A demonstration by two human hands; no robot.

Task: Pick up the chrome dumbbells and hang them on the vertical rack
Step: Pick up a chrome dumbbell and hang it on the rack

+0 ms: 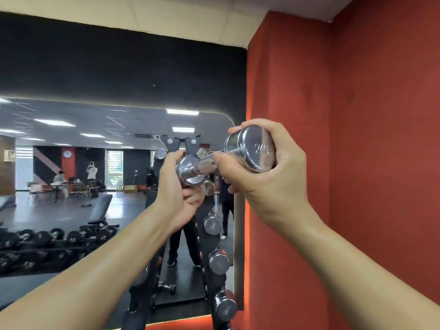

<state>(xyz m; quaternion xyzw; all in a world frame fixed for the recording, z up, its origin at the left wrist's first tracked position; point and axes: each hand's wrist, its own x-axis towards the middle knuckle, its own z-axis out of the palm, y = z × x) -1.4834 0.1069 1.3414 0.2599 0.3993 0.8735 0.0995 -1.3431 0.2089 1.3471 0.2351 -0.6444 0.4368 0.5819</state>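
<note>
Chrome dumbbell [223, 158] with round polished heads sits raised between our two hands near the top of the black vertical rack [214, 246], our left hand [176, 189] curled around its far head and our right hand [269, 172] wrapped over the near head stamped with a weight mark. Lower on the rack's right side four more shiny chrome dumbbells [217, 262] already hang, so we judge the job well along. What remains for this one is seating it on an upper peg, which we cannot make out behind our hands.

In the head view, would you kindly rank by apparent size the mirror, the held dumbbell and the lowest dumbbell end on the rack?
1. mirror
2. held dumbbell, which looks bigger partly because it is nearer the camera
3. lowest dumbbell end
</note>
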